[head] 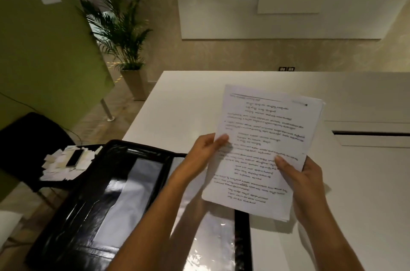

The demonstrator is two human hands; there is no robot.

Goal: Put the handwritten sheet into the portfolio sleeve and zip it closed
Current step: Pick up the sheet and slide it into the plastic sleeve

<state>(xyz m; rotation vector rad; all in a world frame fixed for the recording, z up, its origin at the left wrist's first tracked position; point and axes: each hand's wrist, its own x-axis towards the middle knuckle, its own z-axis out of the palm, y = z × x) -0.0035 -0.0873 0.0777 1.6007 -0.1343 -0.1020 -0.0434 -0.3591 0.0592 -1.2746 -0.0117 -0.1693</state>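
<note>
I hold a handwritten sheet up over the white table, on top of a thin stack of pages. My left hand grips its left edge, thumb on the front. My right hand grips the right lower edge, thumb on the writing. The black portfolio lies open below and to the left, hanging over the table's left edge. Its clear plastic sleeves shine under my left forearm. I cannot see the zip clearly.
The white table has a cable slot at the right. A black chair at the left carries paper scraps and a phone. A potted palm stands by the green partition.
</note>
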